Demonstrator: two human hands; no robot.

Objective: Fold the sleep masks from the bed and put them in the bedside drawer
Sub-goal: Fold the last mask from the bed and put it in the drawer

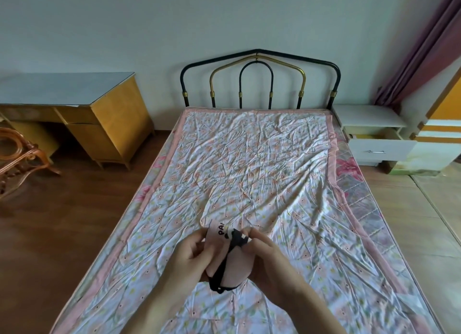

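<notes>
A pink sleep mask with black lettering and a black strap is held above the near half of the bed. My left hand grips its left side. My right hand pinches the black strap at its top right. The strap loops down under the mask. At the far right stands the white bedside table, with its drawer pulled open. I see no other mask on the floral sheet.
A metal headboard stands at the far end of the bed. A yellow desk and a wooden chair are to the left on the wood floor. A curtain hangs at the right.
</notes>
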